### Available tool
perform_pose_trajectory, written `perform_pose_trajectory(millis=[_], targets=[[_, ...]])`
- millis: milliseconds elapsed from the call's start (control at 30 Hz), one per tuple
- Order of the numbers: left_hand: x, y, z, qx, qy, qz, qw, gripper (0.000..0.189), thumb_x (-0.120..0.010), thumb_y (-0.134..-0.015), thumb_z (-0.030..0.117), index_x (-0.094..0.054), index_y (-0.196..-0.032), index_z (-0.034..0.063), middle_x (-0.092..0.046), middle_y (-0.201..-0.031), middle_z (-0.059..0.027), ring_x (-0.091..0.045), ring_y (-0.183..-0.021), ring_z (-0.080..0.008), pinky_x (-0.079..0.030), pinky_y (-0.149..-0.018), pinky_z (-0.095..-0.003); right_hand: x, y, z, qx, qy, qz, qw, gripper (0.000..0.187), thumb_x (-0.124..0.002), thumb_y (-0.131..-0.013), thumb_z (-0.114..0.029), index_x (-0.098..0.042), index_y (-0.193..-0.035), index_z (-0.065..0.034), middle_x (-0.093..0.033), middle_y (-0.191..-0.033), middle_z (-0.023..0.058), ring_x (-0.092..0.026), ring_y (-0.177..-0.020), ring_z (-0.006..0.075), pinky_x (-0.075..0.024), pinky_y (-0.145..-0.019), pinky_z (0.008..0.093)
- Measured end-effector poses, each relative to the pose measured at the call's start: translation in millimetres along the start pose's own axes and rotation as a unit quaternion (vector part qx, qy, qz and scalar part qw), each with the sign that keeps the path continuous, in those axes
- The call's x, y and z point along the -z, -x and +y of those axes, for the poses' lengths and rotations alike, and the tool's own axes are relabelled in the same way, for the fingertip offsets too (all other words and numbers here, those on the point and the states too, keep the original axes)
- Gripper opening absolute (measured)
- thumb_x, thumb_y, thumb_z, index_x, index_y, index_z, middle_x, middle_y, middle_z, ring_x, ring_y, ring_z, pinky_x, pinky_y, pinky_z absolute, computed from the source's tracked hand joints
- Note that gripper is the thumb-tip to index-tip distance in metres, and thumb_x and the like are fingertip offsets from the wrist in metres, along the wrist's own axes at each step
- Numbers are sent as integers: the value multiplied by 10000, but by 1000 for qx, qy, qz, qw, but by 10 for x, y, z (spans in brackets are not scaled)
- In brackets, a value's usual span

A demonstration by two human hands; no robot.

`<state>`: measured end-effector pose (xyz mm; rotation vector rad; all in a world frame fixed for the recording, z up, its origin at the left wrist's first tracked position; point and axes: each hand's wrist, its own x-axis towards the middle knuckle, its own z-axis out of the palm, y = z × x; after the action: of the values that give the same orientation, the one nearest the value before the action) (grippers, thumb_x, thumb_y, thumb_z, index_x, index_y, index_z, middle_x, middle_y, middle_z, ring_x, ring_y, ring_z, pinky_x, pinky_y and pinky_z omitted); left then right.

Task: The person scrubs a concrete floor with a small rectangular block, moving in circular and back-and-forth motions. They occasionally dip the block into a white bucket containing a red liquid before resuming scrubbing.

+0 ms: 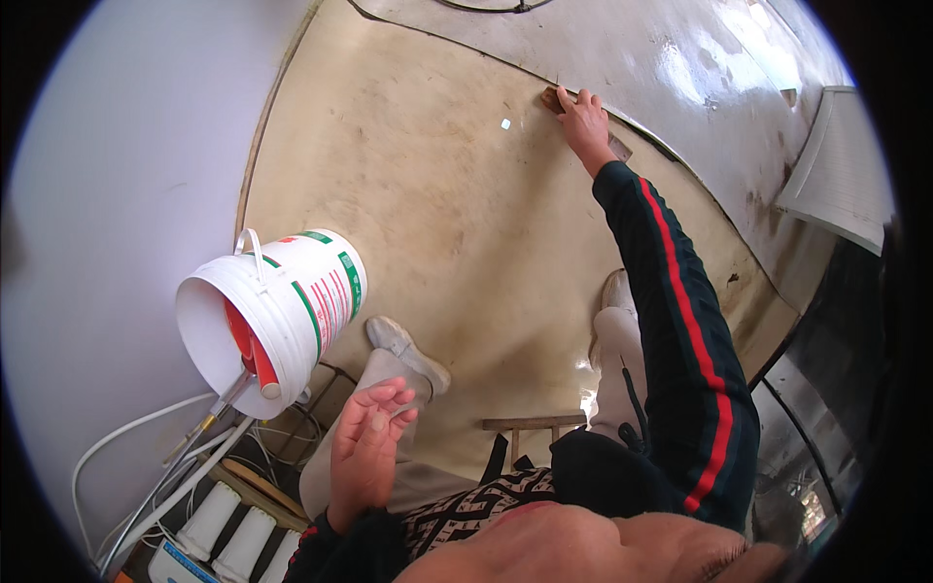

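Observation:
My right hand [585,124] reaches far forward and grips a small brown wooden block [553,100] at the seam where the tan floor meets a pale glossy surface. Just behind its wrist lies another flat brownish piece [619,148]. My left hand [370,437] is raised in front of my body above my left leg, its fingers loosely curled and nothing visible in it. A white plastic bucket [306,306] with green and red print stands to the left, holding a red object [263,368] and a metal-shafted tool [232,393].
A pale wall [131,146] rises at the left. White cables [109,437] and white cylinders [210,519] lie at lower left. A wooden stool [534,423] is beneath me. A white ribbed panel [838,171] is at right; a black hose [503,9] is at top.

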<state>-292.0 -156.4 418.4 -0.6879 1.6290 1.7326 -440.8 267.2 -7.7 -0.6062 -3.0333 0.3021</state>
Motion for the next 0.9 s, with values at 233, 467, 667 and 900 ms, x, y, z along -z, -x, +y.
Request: perform_pose_trajectory(millis=[233,467,667,900], targets=[[40,12,16,-21,-5,-6,1000,251,-509,-1040,110,-549,-1272,24,-540,-1409,-144,-540,-1266,-231,-429,-1070,-412,141,533,263,44,-42,-23,998,658,-731,-862,-235,-502,-1479,-241,-570,-1122,140,-564,-1063,338,-502,-901,430],[10,-9,-12,-1,-5,-26,1000,263,-506,-1041,115,-548,-1284,23,-539,-1413,-146,-539,-1267,-232,-430,-1074,-418,92,67,225,0,0,40,999,611,-732,-865,-236,-521,-1439,-227,-575,-1120,140,-565,-1071,350,-501,-856,461],[21,-7,25,-17,-9,-20,1000,259,-520,-1037,122,-555,-1275,24,-538,-1417,-147,-542,-1264,-231,-433,-1072,-420,126,349,281,49,-14,-9,999,690,-747,-844,-217,-489,-1483,-202,-565,-1104,144,-556,-1030,346,-488,-899,430],[47,-40,29,-2,-5,-17,1000,258,-516,-1037,121,-552,-1274,24,-537,-1418,-146,-545,-1260,-230,-434,-1069,-415,87,405,462,63,13,49,997,656,-740,-859,-216,-511,-1474,-202,-550,-1072,127,-549,-1016,324,-484,-889,427]])
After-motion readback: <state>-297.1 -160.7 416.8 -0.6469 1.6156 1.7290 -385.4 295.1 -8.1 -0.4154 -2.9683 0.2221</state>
